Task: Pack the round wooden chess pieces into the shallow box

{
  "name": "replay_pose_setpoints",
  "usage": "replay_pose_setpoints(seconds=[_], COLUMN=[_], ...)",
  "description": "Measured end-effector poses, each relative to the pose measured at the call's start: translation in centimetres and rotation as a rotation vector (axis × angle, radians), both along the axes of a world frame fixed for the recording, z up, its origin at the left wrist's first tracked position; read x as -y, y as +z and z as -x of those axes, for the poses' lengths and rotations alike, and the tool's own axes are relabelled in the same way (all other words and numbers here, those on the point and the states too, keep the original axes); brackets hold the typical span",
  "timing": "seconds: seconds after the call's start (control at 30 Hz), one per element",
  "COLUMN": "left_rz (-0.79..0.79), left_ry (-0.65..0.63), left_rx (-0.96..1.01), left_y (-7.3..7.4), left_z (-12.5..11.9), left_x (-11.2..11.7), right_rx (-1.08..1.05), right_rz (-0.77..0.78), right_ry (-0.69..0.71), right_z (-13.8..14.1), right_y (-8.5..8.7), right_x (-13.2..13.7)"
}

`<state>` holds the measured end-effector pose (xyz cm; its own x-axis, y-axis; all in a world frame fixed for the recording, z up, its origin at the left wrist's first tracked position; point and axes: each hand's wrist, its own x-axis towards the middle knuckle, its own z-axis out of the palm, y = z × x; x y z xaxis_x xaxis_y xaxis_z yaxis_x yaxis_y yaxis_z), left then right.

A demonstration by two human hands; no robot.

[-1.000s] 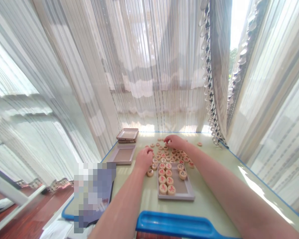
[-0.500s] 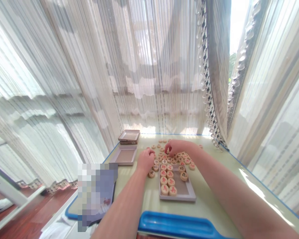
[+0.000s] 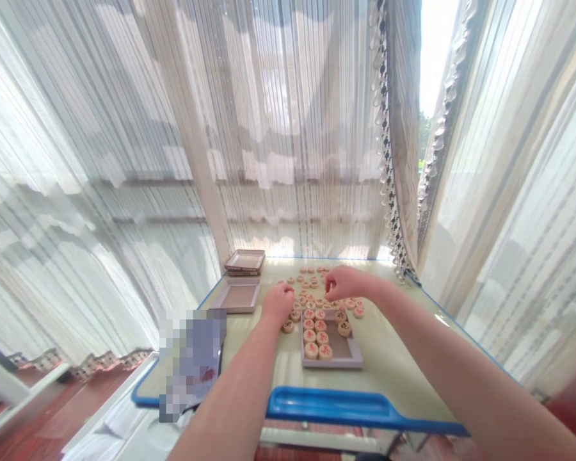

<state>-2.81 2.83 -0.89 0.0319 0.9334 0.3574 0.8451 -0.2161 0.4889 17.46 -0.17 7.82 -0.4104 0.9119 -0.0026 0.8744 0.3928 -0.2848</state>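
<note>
Round wooden Chinese chess pieces [image 3: 310,305] lie scattered beyond a shallow tray [image 3: 349,362]. Inside the tray, red-marked pieces [image 3: 322,337] fill two columns on the left, and two dark-marked pieces [image 3: 344,328] sit at the upper right. My left hand [image 3: 278,301] rests at the left edge of the scattered pieces with its fingers curled; what they hold, if anything, is hidden. Over the right part of the spread, my right hand [image 3: 348,283] points its fingers down, thumb and fingers drawn together. Whatever is between its fingertips cannot be made out.
An open shallow box [image 3: 237,296] lies at the left, with stacked box parts [image 3: 244,261] behind it. A tablet-like device [image 3: 206,358], partly blurred, stands at the table's left front. A blue trough [image 3: 331,403] runs along the near edge. Curtains [image 3: 288,160] hang behind the table.
The camera view has shifted slightly. My right hand has moved a little to the right relative to the tray. The left hand stays beside the pieces; the tray's contents look the same.
</note>
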Motion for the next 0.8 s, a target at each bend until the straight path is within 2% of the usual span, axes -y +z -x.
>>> replay_pose_setpoints(seconds=[0.13,0.23,0.3,0.4,0.5,0.6,0.8], left_rz=[-0.003,-0.098,-0.176,-0.213,-0.248,-0.26,-0.219], left_ry=[-0.019,-0.014,-0.036,-0.12,-0.2,-0.198,-0.199], left_rx=[-0.02,0.006,0.043,0.086,0.079,0.075,0.049], left_y=[0.4,0.9,1.2,1.4,1.2,1.1,1.0], left_z=[-0.3,-0.7,-0.8,-0.8,-0.7,-0.5,-0.7], left_x=[0.2,0.6,1.1,1.9,2.4,2.7,2.8], right_rx=[-0.117,-0.182,-0.195,-0.218,-0.202,-0.158,-0.147], right_rz=[-0.04,-0.041,-0.092,-0.151,-0.221,-0.241,-0.145], right_ry=[-0.007,-0.016,-0.054,-0.108,-0.133,-0.137,-0.118], right_z=[-2.1,-2.5,-2.2,-1.6,-1.2,-1.2,-1.3], right_y=[-0.6,-2.3,-3.8,-5.6,-6.4,-6.6,-6.2], right_x=[5.3,8.7,9.9,10.2,9.8,9.5,9.4])
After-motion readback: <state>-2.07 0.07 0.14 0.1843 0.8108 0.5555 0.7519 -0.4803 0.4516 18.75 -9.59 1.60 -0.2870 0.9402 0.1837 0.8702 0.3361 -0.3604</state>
